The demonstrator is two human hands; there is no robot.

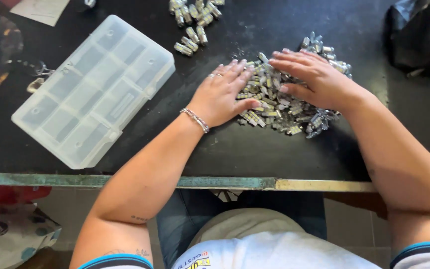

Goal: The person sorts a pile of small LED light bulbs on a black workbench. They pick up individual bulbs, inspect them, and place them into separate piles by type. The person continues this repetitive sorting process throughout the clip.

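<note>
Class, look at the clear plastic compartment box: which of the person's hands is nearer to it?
Left. The left hand rests on the pile's near side, just right of the box; the right hand lies farther right across the pile.

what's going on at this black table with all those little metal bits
A person sits at a black table with both hands flat on a heap of small silvery metal parts. The left hand, with a ring and a chain bracelet, rests on the heap's left side; the right hand covers the top. A smaller cluster of similar parts lies farther back. A closed clear plastic compartment box sits to the left, untouched.
</note>
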